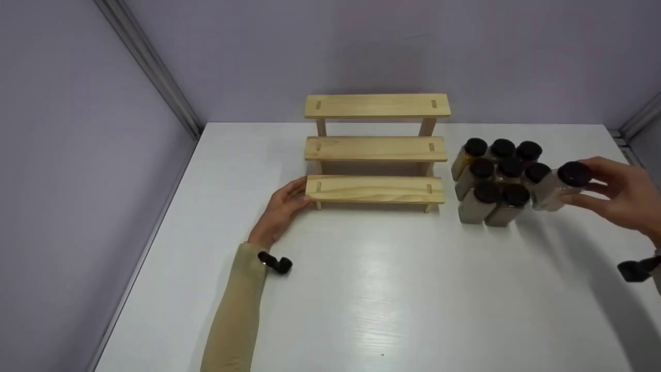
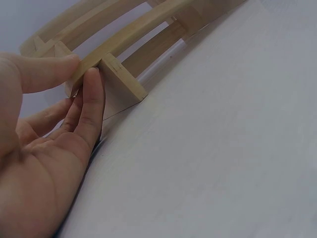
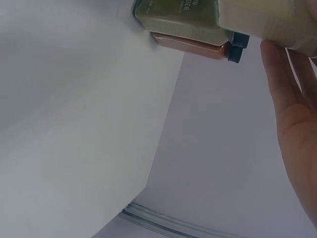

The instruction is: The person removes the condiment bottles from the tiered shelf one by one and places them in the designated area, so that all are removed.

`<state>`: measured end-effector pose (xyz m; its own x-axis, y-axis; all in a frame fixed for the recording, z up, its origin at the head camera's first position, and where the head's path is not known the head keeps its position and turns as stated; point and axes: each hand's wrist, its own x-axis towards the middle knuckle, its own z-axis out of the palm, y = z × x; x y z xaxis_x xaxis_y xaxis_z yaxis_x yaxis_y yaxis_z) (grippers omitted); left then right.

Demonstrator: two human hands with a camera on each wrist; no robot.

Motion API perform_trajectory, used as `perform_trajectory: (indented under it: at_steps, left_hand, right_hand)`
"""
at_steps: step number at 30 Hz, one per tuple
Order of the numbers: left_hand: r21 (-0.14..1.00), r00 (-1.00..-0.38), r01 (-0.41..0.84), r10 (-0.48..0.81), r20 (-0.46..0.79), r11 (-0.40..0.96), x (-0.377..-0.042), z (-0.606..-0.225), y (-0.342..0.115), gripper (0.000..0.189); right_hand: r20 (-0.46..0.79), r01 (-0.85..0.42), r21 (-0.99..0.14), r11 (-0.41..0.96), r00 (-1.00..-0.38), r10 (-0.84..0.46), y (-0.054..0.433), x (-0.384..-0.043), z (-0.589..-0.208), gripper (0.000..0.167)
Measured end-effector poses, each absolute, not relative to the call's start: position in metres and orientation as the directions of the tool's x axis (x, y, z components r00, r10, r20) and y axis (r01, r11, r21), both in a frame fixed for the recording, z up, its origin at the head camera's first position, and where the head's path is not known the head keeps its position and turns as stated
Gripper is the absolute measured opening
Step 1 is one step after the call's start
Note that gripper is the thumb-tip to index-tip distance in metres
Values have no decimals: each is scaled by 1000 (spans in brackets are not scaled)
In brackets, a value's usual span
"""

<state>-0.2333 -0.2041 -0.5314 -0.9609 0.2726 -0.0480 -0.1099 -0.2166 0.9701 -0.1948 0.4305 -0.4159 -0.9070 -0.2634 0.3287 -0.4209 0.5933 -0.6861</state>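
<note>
A light wooden three-step rack [image 1: 376,189] stands toward the back of the white table. My left hand [image 1: 281,209] pinches the left end of its lowest step; in the left wrist view the thumb [image 2: 49,72] lies on top and fingers [image 2: 91,106] are beneath. At the right, my right hand [image 1: 619,194] grips a square clear spice jar [image 1: 551,192] with a black lid and pale contents, tilted beside the other jars. Several similar black-lidded spice jars [image 1: 477,206] stand grouped right of the rack. The right wrist view shows the held jar [image 3: 267,20] only in part.
The white table [image 1: 330,289] meets a pale wall [image 1: 258,62] at the back and another wall [image 1: 62,155] at the left. Metal profiles [image 1: 155,67] run along the corners. In the right wrist view, a jar with green-brown contents [image 3: 183,20] bears printed lettering.
</note>
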Motion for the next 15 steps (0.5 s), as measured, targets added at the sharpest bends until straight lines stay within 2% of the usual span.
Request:
perform_trajectory:
  at_steps: [15]
  left_hand:
    - [968,-960,-109,275,-43,-228,-232,-532,-205,59]
  right_hand:
    - [306,-394,-717,575,-919,-247,430,-195,-431,51]
